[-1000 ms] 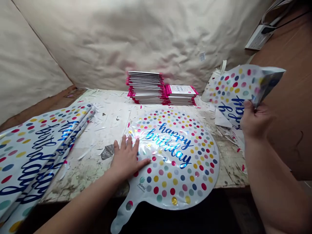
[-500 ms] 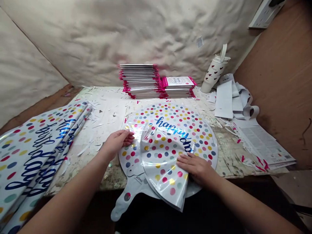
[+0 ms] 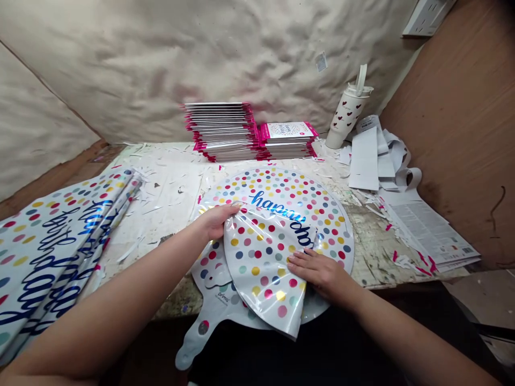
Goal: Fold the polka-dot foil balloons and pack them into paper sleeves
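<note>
In front of me, a partly folded foil balloon [image 3: 265, 257] with coloured dots lies on top of another flat, round dotted foil balloon [image 3: 333, 214] with blue lettering. The lower balloon's tail [image 3: 197, 335] hangs over the table edge toward me. My left hand [image 3: 219, 221] is closed at the upper left of the folded balloon, pinching its edge between thumb and fingers; the fingertips are partly hidden. Lying flat, my right hand [image 3: 322, 273] presses on the folded balloon's right side, its fingers stretched out.
More dotted balloons [image 3: 52, 252] lie folded at the left. Behind stand two stacks of pink-edged packets, one tall [image 3: 221, 131], one low [image 3: 287, 140]. A heart-patterned tumbler [image 3: 346, 118], paper strips [image 3: 364, 161] and printed sheets [image 3: 430, 228] are on the right. Paper scraps litter the worktable [image 3: 161, 182].
My left hand has moved right and slightly up, closing on the edge of the folded balloon. My right hand stays on the same spot of the balloon. The view has shifted slightly.
</note>
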`<state>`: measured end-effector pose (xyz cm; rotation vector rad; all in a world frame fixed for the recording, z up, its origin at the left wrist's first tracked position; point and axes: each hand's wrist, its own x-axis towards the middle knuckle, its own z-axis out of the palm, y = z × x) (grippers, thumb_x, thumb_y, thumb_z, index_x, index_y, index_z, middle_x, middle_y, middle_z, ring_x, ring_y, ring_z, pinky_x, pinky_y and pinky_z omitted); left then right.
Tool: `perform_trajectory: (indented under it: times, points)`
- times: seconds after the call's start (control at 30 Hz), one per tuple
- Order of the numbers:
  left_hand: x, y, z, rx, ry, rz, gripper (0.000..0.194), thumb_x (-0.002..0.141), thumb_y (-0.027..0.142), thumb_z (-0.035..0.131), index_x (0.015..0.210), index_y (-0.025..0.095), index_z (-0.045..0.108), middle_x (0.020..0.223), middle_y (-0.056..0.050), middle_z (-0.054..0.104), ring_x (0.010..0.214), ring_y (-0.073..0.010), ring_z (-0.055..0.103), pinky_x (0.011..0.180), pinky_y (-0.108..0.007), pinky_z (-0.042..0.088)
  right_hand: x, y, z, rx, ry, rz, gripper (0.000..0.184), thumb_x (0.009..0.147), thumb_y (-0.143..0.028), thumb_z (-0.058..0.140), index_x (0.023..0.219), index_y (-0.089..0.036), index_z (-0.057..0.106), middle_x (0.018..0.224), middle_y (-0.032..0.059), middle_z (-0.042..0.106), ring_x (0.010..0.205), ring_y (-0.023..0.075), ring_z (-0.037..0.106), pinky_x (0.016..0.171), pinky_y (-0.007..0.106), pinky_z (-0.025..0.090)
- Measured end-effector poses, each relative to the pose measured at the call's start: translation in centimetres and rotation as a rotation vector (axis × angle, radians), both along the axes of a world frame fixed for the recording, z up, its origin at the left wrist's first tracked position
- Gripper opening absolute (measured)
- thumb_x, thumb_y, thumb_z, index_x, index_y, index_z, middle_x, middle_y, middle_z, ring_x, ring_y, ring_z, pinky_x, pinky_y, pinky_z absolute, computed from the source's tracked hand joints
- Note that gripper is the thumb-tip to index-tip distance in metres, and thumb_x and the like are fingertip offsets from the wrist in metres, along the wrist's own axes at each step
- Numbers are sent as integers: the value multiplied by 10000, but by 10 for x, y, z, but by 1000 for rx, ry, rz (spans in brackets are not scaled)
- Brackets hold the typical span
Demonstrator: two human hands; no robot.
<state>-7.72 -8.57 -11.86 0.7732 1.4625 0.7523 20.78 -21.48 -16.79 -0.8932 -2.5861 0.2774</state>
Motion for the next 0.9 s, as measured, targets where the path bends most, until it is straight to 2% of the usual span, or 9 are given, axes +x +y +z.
perform_trajectory:
  times: [0.13,0.23,0.3,0.4,0.47,0.57,0.67,0.8,0.9]
  points:
    - [-29,7,4,286,187,143,488,796,138,530,1268,215,434,1203,-112,569,1038,-188,597,888,-362,495,3,3,-1,25,43,41,341,913,-149,391,1207,-186,560,1228,55,578,1174,196,508,1019,411,388]
    - [-24,1,8,466,295,79,391,778,178,544,1168,207,552,1248,-84,548,1157,-225,507,1010,-442,377,3,7,1,-2,51,59,328,914,-158,401,1194,-187,571,1219,50,587,1165,194,517,1023,401,384]
    - [-1,-10,6,681,373,-274,325,781,185,525,1091,218,617,1254,-43,560,1223,-220,441,1069,-445,288,4,12,3,-33,64,87,319,912,-167,409,1179,-194,581,1208,44,596,1167,184,514,1026,383,380]
    - [49,-25,-6,1072,581,-1056,459,815,163,453,1266,231,494,1380,-30,440,1327,-217,288,1100,-446,189,7,21,5,-62,104,143,308,895,-158,428,1145,-199,603,1183,37,615,1167,175,514,1027,367,378]
    - [77,-29,-16,1184,728,-1321,510,867,215,403,1372,245,342,1452,-31,318,1365,-231,182,1098,-462,137,11,21,5,-46,134,144,307,887,-143,428,1126,-195,612,1153,39,634,1160,173,521,1028,371,374]
    - [97,-30,-26,1157,898,-1359,479,924,344,312,1396,269,283,1477,-27,259,1367,-257,160,1081,-499,102,19,7,6,-36,135,126,309,892,-136,419,1140,-172,600,1154,57,633,1159,165,522,1040,368,354]
    - [99,-34,-27,1146,1005,-1261,480,932,328,267,1401,227,279,1480,-45,249,1369,-271,139,1073,-517,67,27,-13,6,-72,109,134,332,893,-122,412,1189,-142,561,1206,79,600,1209,168,472,1063,369,314]
    - [106,-49,-23,1191,957,-1306,523,928,391,282,1412,193,254,1485,-61,229,1376,-260,110,1083,-479,54,32,-24,9,-176,123,103,349,880,-124,416,1202,-178,540,1218,78,594,1204,179,477,1081,426,237]
    - [112,-54,-25,1090,975,-1284,561,916,460,298,1414,205,252,1487,-78,214,1371,-283,127,1074,-494,85,31,-13,20,-364,212,-25,270,885,-182,392,1047,-186,608,1051,71,670,1036,185,588,959,390,372]
